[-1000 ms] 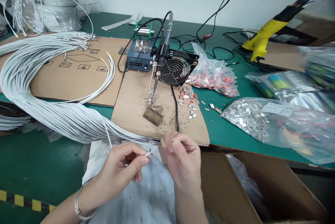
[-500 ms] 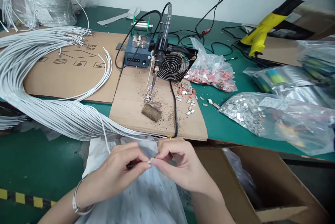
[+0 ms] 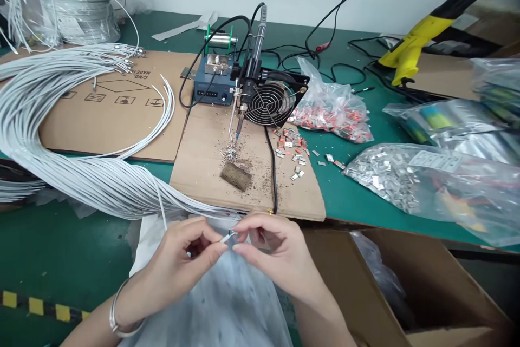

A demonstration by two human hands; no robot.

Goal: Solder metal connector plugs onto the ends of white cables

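My left hand [image 3: 189, 249] pinches a white cable [image 3: 225, 239] close to its end, between thumb and index finger. Thin inner wires [image 3: 231, 233], one of them green, stick out of the cable's tip. My right hand [image 3: 272, 247] is at that tip, thumb and index finger apart, the index fingertip beside or touching the wires; I cannot tell which. A large bundle of white cables [image 3: 101, 182] sweeps from the left toward the table edge just above my hands. White cloth or plastic [image 3: 211, 303] covers the lap beneath.
A soldering station [image 3: 211, 86] stands behind a brown sponge [image 3: 235, 175], with a soldering iron [image 3: 252, 63] and a fan [image 3: 270, 104]. Loose connectors [image 3: 290, 144] lie near bags of metal parts [image 3: 382, 174]. A yellow heat gun [image 3: 418, 46] is at back right; an open carton [image 3: 442, 282] sits below.
My right thumb and index finger have parted and drawn off the cable's tip, baring the thin wires. My left hand has shifted slightly left and up, keeping its pinch.
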